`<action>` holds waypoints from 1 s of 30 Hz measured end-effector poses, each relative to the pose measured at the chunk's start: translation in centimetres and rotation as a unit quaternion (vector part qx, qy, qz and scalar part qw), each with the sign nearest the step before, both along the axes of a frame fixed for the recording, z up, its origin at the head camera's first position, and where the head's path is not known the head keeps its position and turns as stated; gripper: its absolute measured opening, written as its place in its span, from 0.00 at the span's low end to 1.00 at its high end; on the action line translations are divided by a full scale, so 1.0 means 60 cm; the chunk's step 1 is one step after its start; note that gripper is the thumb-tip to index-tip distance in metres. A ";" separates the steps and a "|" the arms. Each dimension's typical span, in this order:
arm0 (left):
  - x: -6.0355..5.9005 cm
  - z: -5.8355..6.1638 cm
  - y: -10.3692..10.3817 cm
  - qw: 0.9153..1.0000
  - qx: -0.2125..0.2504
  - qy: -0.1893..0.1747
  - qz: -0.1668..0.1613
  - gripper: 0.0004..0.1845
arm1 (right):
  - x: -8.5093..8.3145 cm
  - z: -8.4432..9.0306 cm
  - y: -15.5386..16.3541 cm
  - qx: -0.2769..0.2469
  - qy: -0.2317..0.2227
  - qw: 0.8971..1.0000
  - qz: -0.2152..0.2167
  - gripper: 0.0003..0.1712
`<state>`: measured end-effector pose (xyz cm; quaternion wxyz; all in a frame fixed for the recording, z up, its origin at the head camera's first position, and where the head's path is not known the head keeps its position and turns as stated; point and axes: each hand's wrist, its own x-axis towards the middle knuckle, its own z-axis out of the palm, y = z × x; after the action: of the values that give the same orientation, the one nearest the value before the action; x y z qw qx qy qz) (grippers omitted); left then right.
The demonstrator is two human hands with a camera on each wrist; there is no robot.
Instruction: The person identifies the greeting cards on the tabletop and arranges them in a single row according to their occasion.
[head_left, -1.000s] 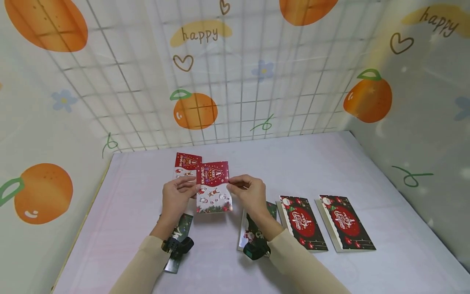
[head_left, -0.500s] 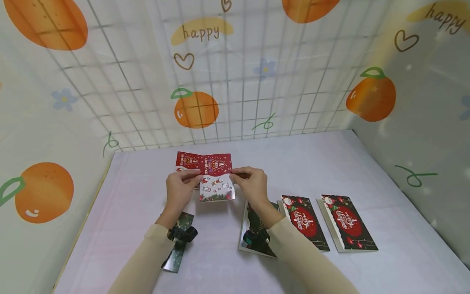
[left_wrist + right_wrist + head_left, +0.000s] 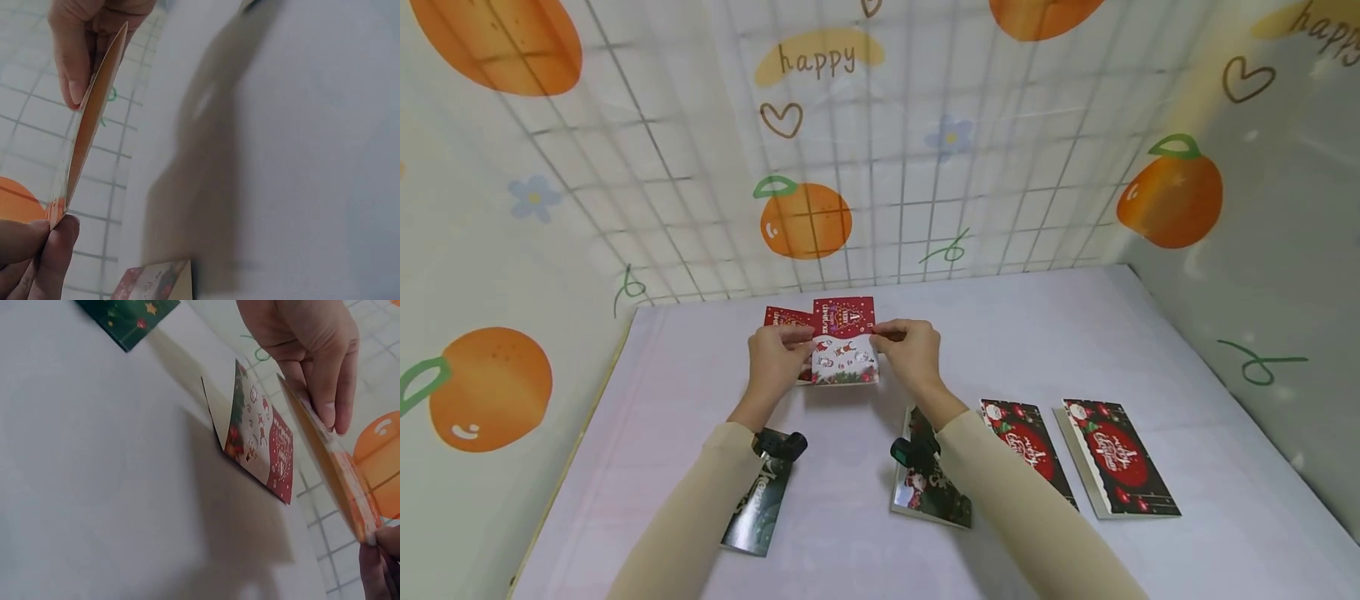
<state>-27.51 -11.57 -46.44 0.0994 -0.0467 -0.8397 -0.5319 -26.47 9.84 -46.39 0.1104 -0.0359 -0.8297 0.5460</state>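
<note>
Fingers (image 3: 795,335) of the left hand (image 3: 777,360) pinch the left edge of a red-and-white Christmas card (image 3: 845,342), fingers of the right hand (image 3: 910,354) pinch its right edge; card held upright above the far middle of the tabletop (image 3: 1037,333), printed face toward the head camera. Head view: a second red card (image 3: 786,318) sits just behind and left of the held one, partly hidden by the left hand. Nearer the person, a dark green card (image 3: 758,510) lies under the left forearm, another dark card (image 3: 928,487) under the right forearm, and two dark cards with red ovals (image 3: 1028,446) (image 3: 1118,458) lie side by side to the right. Orange-print wall (image 3: 805,150) with a wire grid behind. Left wrist view: the held card (image 3: 90,125) seen edge-on, slightly open, left fingertips (image 3: 53,240) pinching its lower corner, the right hand's fingers (image 3: 75,56) gripping the top; corner of the red card (image 3: 156,281) on the tabletop below. Right wrist view: the right hand (image 3: 306,350) pinches the card's (image 3: 331,462) edge, thumb flat along it; left fingertips (image 3: 381,556) at the far corner; the second red card (image 3: 259,447) stands tented on the tabletop just beside, a green card's corner (image 3: 128,315) at the top.
</note>
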 end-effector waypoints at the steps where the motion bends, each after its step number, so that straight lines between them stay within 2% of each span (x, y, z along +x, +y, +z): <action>1: -0.004 -0.001 0.001 1.000 -0.004 0.003 0.003 0.09 | -0.005 0.000 -0.001 0.001 0.000 1.000 0.000 0.07; 8: -0.023 -0.016 0.005 1.000 -0.012 0.014 0.025 0.10 | -0.030 -0.010 -0.007 0.014 -0.006 1.000 -0.008 0.06; 18: -0.042 -0.037 0.013 0.997 -0.073 0.003 0.039 0.11 | -0.052 -0.035 -0.011 0.044 -0.036 0.998 -0.023 0.06; 25: -0.048 -0.052 0.019 0.998 -0.061 0.002 0.036 0.11 | -0.059 -0.046 -0.012 0.048 -0.046 0.997 -0.028 0.05; 30: -0.054 -0.061 0.017 0.997 -0.068 0.005 0.031 0.11 | -0.064 -0.050 -0.013 0.054 -0.047 0.997 -0.025 0.05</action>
<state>-30.76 -10.55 -50.11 0.1169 -0.0295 -0.8743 -0.4701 -30.30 9.04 -49.37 0.0861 -0.0762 -0.8611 0.4953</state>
